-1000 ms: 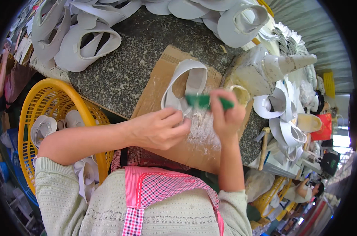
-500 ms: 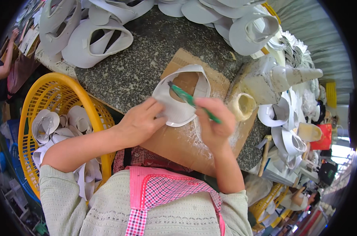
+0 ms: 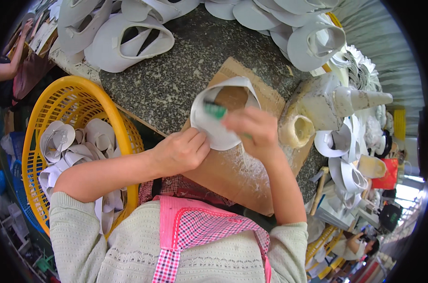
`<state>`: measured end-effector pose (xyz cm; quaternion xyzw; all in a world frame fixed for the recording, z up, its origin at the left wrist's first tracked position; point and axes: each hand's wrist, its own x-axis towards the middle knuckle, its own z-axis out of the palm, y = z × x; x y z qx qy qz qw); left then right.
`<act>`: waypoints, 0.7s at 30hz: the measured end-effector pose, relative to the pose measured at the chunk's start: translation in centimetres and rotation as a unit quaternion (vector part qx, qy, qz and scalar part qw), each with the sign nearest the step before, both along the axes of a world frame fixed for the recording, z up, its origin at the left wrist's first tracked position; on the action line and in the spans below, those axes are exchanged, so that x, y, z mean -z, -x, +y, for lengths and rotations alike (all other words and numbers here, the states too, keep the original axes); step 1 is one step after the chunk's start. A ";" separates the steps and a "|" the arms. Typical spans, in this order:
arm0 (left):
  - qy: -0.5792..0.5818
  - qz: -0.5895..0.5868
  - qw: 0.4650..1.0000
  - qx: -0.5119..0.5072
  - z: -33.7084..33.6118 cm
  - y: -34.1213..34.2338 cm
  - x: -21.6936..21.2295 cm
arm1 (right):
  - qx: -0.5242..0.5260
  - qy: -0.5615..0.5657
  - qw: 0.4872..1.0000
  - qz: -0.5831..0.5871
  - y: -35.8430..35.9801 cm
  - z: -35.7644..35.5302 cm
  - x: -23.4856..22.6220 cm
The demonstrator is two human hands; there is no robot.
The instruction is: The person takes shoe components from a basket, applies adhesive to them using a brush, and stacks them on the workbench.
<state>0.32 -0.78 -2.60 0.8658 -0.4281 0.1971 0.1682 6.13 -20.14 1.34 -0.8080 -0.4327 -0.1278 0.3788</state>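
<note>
A white shoe upper [image 3: 218, 137] with an open centre lies on a glue-marked cardboard sheet [image 3: 214, 172]. My left hand [image 3: 183, 150] is closed, its thumb and fingers pinching the near left edge of the upper. Over the upper's right side is my right hand [image 3: 254, 129], wrapped round a brush [image 3: 216, 110] with a green handle. The brush is smeared by motion, and its tip points left over the upper. Whether the bristles touch the surface I cannot tell.
Right of the cardboard lies a glue-crusted plastic container [image 3: 313, 99] with a round opening. White uppers [image 3: 129, 45] are heaped at the back of the speckled stone table [image 3: 148, 94]. A yellow basket [image 3: 75, 81] with white pieces stands left; a hammer-like tool [image 3: 320, 191] lies right.
The brush has swung in my right hand, its handle now more foreshortened and blurred. My left hand keeps its pinch on the upper. The whole view has shifted slightly.
</note>
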 end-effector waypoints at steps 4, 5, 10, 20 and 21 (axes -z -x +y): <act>0.006 -0.029 1.000 -0.002 0.0 0.3 0.6 | -0.072 0.011 0.984 0.164 0.2 -1.6 -3.1; -0.004 -0.020 1.000 0.003 0.0 0.4 0.6 | -0.071 0.011 0.984 0.165 -0.1 -1.1 -2.8; -0.018 -0.010 1.000 0.016 0.2 0.5 0.2 | -0.058 0.038 0.996 0.059 0.3 -0.9 -2.2; 0.010 -0.054 0.998 0.018 0.0 0.1 0.7 | -0.081 0.125 0.987 0.062 1.3 -1.9 -3.5; 0.010 -0.055 0.998 0.018 0.0 0.3 0.6 | -0.081 0.125 0.987 0.062 1.3 -2.3 -4.0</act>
